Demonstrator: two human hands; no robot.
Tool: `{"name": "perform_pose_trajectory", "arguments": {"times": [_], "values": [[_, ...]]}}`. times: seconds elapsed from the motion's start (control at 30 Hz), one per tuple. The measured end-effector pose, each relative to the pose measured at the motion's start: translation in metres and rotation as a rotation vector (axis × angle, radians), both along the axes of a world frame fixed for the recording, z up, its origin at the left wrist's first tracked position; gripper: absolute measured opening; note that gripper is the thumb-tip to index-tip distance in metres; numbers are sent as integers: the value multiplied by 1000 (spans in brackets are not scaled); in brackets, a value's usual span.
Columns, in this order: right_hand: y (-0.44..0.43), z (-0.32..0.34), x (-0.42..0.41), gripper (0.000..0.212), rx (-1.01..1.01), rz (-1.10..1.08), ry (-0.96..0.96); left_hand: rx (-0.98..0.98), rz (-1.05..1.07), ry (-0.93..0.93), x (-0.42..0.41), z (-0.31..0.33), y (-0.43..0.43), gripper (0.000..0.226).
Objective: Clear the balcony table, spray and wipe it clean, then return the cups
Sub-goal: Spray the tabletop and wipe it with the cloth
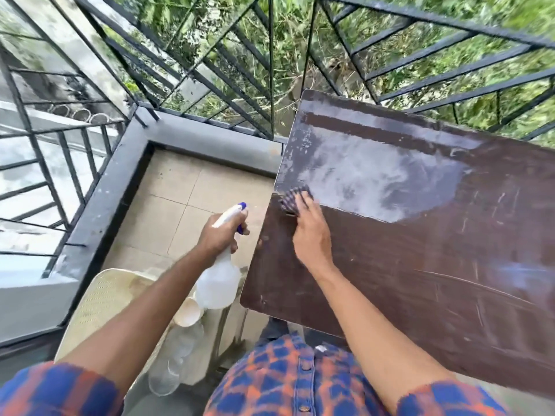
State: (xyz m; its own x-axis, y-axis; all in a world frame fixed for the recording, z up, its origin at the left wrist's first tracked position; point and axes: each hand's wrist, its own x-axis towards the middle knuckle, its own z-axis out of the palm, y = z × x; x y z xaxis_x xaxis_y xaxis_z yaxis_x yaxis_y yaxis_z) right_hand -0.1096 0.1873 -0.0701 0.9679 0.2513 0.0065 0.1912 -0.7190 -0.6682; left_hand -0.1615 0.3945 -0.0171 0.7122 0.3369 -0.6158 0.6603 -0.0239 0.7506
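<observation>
- Cups (186,316) lie on the pale chair (99,301) at lower left, off the table (420,280); we judge them light and easily crushed, best taken round the sides
- Left hand (220,235) grips the spray bottle (219,283) by its neck, just beside the table edge
- Right hand (310,235), fingers straight, presses the checked cloth (292,199) on the wet table; we expect this limp cloth to bunch unless held flat

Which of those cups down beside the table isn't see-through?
The cream cup, just under the spray bottle that the left hand holds; the other cups nearer the camera are clear.
</observation>
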Motion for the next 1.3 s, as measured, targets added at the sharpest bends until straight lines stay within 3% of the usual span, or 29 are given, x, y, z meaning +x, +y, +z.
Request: {"name": "perform_pose_trajectory", "arguments": {"times": [0.17,0.33,0.43,0.67,0.93,1.0,1.13,1.3], "values": [[-158,-18,-22,63,-275,-478,16,-18,-7,-22,-3,1,-12,36],[-137,-25,-48,62,-307,-628,63,-6,28,-7,-12,-1,-17,33],[-69,-20,-61,62,-278,-530,72,-3,70,12,-19,-3,-15,37],[51,-25,-77,69,-245,116,15,-43,134,7,-41,-2,-10,31],[2,-29,-78,57,-299,573,-99,-68,142,10,-60,-5,-9,25],[-34,-27,-78,54,-332,574,-141,-70,132,13,-64,-4,-11,27],[-83,-23,-66,54,-342,315,-104,-60,99,8,-71,1,-17,29],[-34,-24,-47,58,-378,107,0,-52,173,20,-85,4,-20,28]]}}
